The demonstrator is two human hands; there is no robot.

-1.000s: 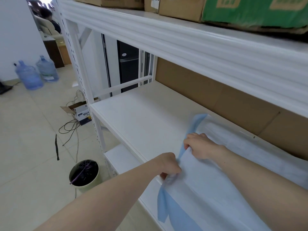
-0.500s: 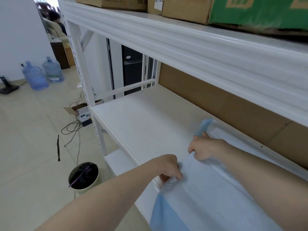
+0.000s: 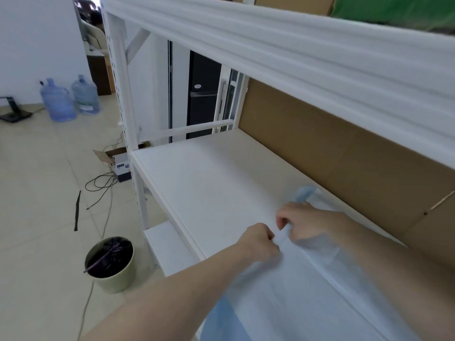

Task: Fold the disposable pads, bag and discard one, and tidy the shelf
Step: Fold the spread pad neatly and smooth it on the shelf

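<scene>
A white disposable pad [image 3: 290,291] with a light blue backing lies on the white shelf [image 3: 209,183] and hangs over its front edge at the lower right. My left hand [image 3: 258,239] grips the pad's near corner with curled fingers. Just to its right, my right hand [image 3: 302,225] pinches the same left edge of the pad. The two hands are almost touching. A blue corner of the pad [image 3: 304,193] sticks up behind my right hand.
A green bin with a dark liner [image 3: 110,262] stands on the tiled floor at the shelf's foot. Cables [image 3: 101,183] and a small carton [image 3: 120,166] lie by the shelf post. Two water jugs [image 3: 69,99] stand far left. Cardboard lines the shelf's back.
My two hands have come closer together along the pad's left edge, gathering it. The camera view has swung slightly to the right.
</scene>
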